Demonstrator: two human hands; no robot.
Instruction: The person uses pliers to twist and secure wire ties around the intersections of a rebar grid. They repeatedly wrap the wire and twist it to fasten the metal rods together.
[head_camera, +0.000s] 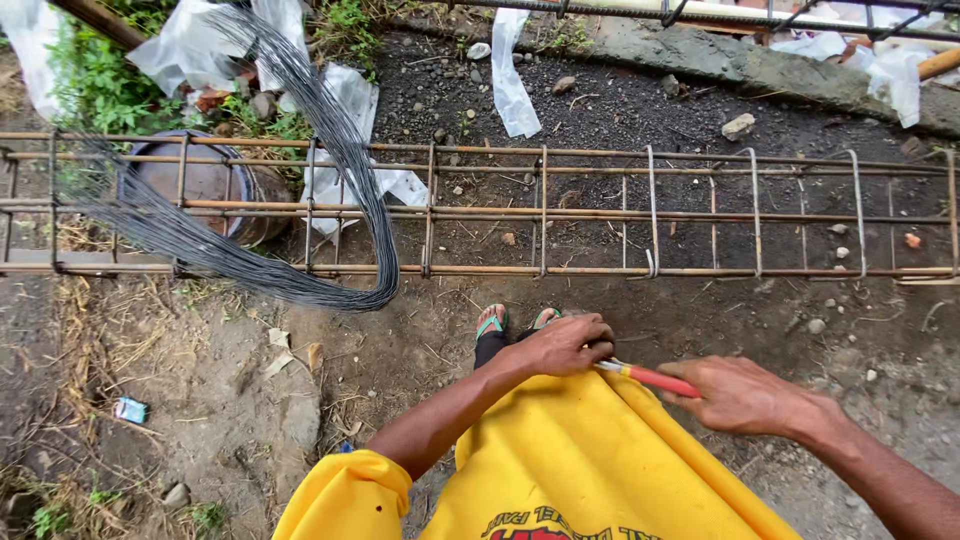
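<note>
My left hand (565, 345) is curled at the hem of my yellow shirt (590, 460), its fingers closed around the metal end of a red-handled tool (648, 377). My right hand (740, 395) grips the red handle from the other side, just right of the shirt. Both hands hover above my sandalled feet (492, 322). A long rusty rebar cage (545, 210) with bent stirrups lies across the ground in front of me, an arm's length beyond my hands.
A big loop of dark tie wire (330, 150) hangs over the cage's left part. A rusty drum (210, 185) stands behind it. White plastic sheets (510, 80), stones, a concrete edge (760, 65) and weeds lie at the back. Bare dirt surrounds me.
</note>
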